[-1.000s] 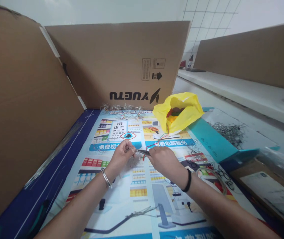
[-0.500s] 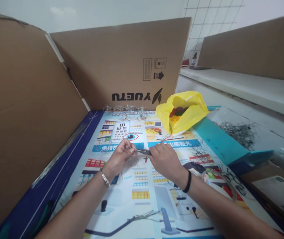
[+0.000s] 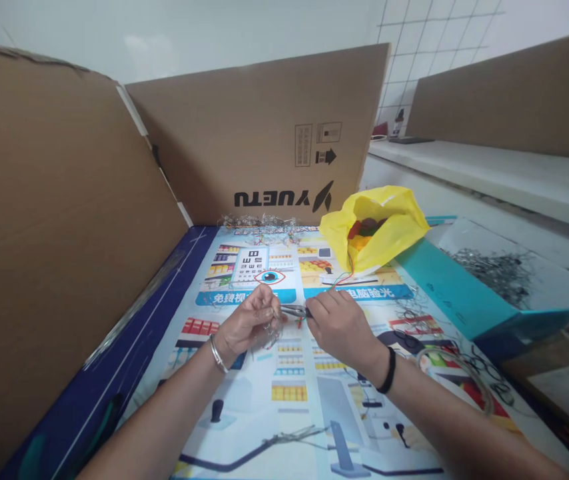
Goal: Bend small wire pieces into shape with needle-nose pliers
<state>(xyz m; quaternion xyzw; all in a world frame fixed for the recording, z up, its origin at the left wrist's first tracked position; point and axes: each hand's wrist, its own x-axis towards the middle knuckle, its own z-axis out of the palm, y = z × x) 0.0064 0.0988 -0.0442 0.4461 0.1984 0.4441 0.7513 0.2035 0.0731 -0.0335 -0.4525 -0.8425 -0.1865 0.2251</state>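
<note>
The left hand (image 3: 252,319) and right hand (image 3: 342,327) met above the middle of a printed sheet (image 3: 284,370). The left fingers were pinched closed on thin wires (image 3: 270,332), whose loose ends hung below them. The right fingers were curled shut around the handles of pliers (image 3: 294,311), whose metal nose pointed at the left fingertips; whether its tips gripped a wire could not be told. The sheet, printed with shelves, an eye chart and an eye, lay over a dark blue surface (image 3: 124,373). Long straight wires (image 3: 137,300) lay along its left side, a bundle of wire (image 3: 297,437) at its near part, and tangled wires (image 3: 264,221) at its far edge. An open yellow bag (image 3: 399,233) with red and orange contents stood at the far right, thin red and green cords running from its mouth. Beside it, a teal box (image 3: 457,287) bordered a heap of fine dark wire (image 3: 499,270); black loops (image 3: 494,380) and a pale coil (image 3: 457,373) lay nearer. Cardboard panels (image 3: 254,133) rose at the left and back. Beyond, a small bottle (image 3: 398,125) stood on a white ledge (image 3: 489,170), near a tiled wall (image 3: 414,47).
</note>
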